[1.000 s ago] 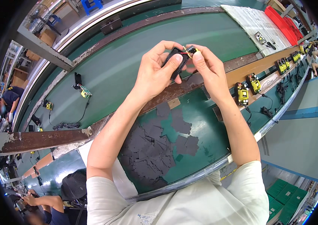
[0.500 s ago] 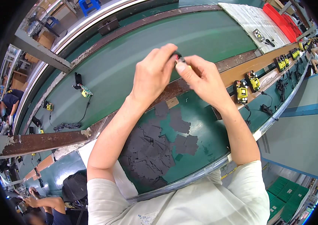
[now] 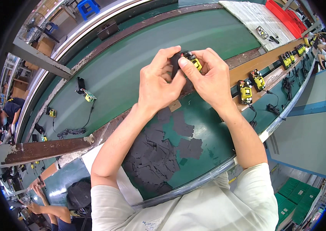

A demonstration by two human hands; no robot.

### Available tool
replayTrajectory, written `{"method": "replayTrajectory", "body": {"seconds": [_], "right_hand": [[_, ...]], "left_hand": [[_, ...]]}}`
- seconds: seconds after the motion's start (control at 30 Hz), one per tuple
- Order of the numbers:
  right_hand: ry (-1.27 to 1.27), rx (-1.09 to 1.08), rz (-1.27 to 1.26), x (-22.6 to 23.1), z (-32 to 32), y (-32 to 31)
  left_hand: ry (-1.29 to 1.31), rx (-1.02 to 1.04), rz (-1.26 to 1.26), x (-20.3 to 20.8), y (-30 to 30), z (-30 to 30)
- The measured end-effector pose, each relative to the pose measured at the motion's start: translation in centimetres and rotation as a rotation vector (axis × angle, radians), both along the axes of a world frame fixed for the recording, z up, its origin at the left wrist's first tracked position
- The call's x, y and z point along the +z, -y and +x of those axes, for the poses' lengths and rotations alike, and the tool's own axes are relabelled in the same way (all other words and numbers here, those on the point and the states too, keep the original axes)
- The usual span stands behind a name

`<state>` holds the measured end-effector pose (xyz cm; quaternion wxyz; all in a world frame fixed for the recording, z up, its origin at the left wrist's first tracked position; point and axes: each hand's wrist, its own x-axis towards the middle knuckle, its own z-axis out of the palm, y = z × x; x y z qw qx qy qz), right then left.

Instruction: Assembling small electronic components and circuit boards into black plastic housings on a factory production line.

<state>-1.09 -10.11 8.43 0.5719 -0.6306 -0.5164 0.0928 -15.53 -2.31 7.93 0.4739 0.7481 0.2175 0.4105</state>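
Above the far edge of the work table, my two hands meet around one small assembly. My left hand (image 3: 159,79) is closed, pinching a black flat piece (image 3: 175,63) between thumb and fingers. My right hand (image 3: 211,75) is closed on a circuit board (image 3: 196,64) with a yellow transformer, its thumb pressed on the near side. The black piece stands against the board's left end; whether they are joined I cannot tell. Below my wrists lies a loose heap of thin black sheets (image 3: 151,158), with a few apart on the right (image 3: 190,148).
More yellow-topped boards (image 3: 245,92) stand on a wooden rail at right, with black cables (image 3: 273,109). A green conveyor belt (image 3: 120,69) runs beyond, carrying a board (image 3: 89,96) and a coiled cable (image 3: 70,133). A red tray (image 3: 286,17) sits far right. Co-workers are at left.
My hands have turned the assembly and drawn slightly apart. The black piece and the yellow transformer now show between my fingers. At lower left, a co-worker's arm has reached farther forward.
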Motion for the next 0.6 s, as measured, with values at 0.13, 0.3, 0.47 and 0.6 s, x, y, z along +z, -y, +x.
{"method": "replayTrajectory", "body": {"seconds": [0.13,0.3,0.47,0.6], "right_hand": [[0.054,-0.049,0.028,-0.5,0.1,-0.1],[0.267,-0.041,0.118,-1.7,-0.4,-0.6],[-0.111,0.187,-0.046,-1.5,-0.5,-0.3],[-0.663,0.406,-0.046,0.0,-1.2,-0.2]], "left_hand": [[0.176,-0.22,-0.36,-0.5,0.5,-0.4],[0.202,-0.247,-0.369,-1.1,0.1,0.0],[0.31,-0.089,-0.482,-1.5,-1.8,0.2],[0.283,-0.182,-0.531,-1.2,-2.1,-0.2]]}}
